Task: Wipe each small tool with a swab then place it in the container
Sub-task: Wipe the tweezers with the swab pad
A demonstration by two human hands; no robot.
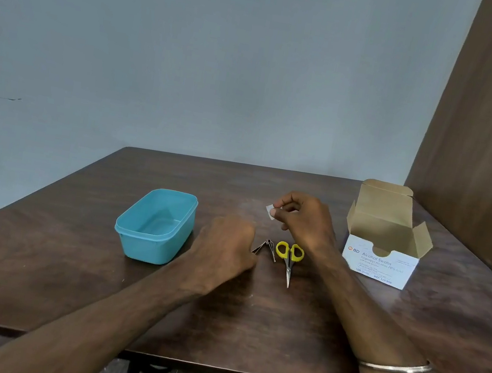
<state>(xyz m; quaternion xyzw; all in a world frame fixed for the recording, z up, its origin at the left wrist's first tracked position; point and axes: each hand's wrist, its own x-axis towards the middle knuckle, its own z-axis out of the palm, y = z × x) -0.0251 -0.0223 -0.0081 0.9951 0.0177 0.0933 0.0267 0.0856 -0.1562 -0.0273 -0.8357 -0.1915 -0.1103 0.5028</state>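
One teal container (154, 226), rectangular and lidless, stands open at the left of the dark wooden table (66, 254); nothing is seen lying inside it.

Just right of the container, the left hand (225, 247) reaches down to the table, its back toward the camera and its fingers curled under. Its fingertips are at the near end of the small metal tools (265, 249), but the fingers themselves are hidden behind the hand, so whether they pinch a tool or only touch it cannot be told. The metal tools lie in a small splayed cluster on the table; they look like tweezers, and their number cannot be counted with certainty.

Directly right of that cluster lies one pair of scissors (288, 259) with yellow handles, handles away from the camera and closed blades pointing toward it. It lies flat on the table, and no hand touches it.

Above the scissors, the right hand (304, 219) is raised off the table, thumb and forefinger closed together on one small white swab (269, 212); the other fingers are curled. One thin metal bangle (396, 366) circles the right forearm.

At far right stands one white swab box (386, 240), lid flaps open, printed "Alcohol Swabs".
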